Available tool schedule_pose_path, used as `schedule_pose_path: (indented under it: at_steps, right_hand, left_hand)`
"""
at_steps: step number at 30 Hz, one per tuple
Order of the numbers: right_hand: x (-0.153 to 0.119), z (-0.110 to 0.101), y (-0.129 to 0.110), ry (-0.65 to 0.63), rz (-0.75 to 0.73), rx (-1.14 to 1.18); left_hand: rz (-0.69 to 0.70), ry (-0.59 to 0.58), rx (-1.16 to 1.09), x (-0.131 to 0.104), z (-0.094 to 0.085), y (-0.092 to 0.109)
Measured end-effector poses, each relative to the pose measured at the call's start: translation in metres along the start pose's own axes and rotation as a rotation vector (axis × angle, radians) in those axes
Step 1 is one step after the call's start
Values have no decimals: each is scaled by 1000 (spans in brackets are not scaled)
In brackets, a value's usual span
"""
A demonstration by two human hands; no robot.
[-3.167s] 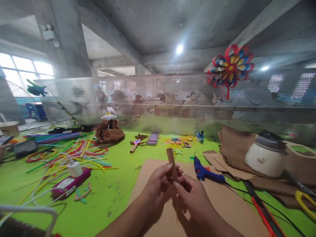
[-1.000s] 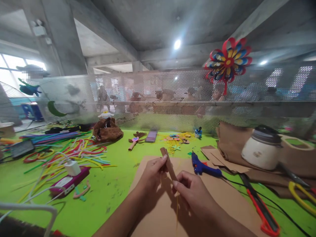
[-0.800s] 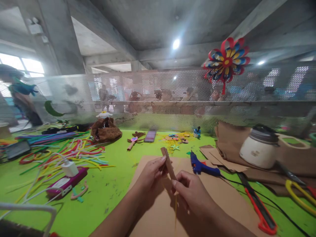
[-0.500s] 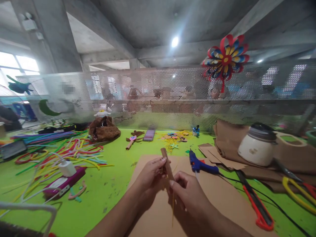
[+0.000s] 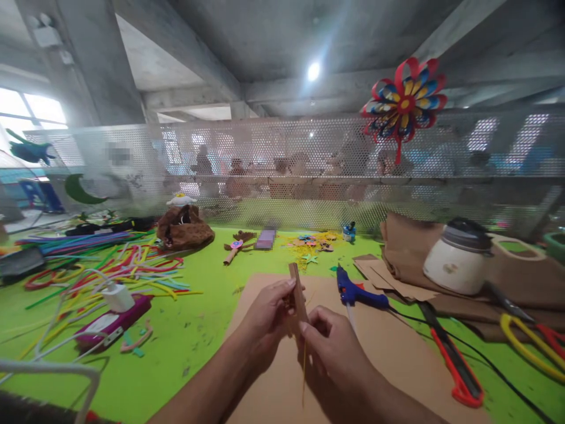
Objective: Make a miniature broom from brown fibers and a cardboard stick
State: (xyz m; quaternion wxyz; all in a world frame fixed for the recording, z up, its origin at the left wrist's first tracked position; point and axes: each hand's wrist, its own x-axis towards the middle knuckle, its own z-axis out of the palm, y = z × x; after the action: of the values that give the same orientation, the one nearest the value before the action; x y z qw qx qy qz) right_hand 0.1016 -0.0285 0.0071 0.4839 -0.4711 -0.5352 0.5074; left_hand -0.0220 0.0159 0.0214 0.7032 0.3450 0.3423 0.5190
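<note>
Between my two hands is a narrow brown cardboard strip (image 5: 298, 297), tilted, its upper end pointing away from me. My left hand (image 5: 270, 309) grips its left side with thumb and fingers near the upper part. My right hand (image 5: 332, 341) pinches the lower right edge, thumb on top. A thin yellow strand (image 5: 304, 377) hangs below the strip; its upper end is hidden by my hands. Beneath lies a large brown cardboard sheet (image 5: 265, 394). Just right of my hands, a blue glue gun (image 5: 359, 292) rests at the sheet's edge.
A red utility knife (image 5: 457, 359) and yellow-handled scissors (image 5: 529, 347) lie right, near a white pot (image 5: 459, 259) on folded brown paper (image 5: 408, 247). Left are a purple power strip (image 5: 112, 324) and scattered pipe cleaners (image 5: 145, 265). A perforated screen (image 5: 265, 194) stands behind.
The yellow strand's lower end has swung slightly left. Both hands keep their hold on the cardboard strip, almost in place. The whole view has shifted a little.
</note>
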Motion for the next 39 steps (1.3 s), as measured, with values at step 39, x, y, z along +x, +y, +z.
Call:
schedule_pose_path:
  at_steps: [39]
  right_hand:
    - [73,-127,0,130,-214,-1231]
  left_hand:
    - [-129,-29,-173,6,-8,3]
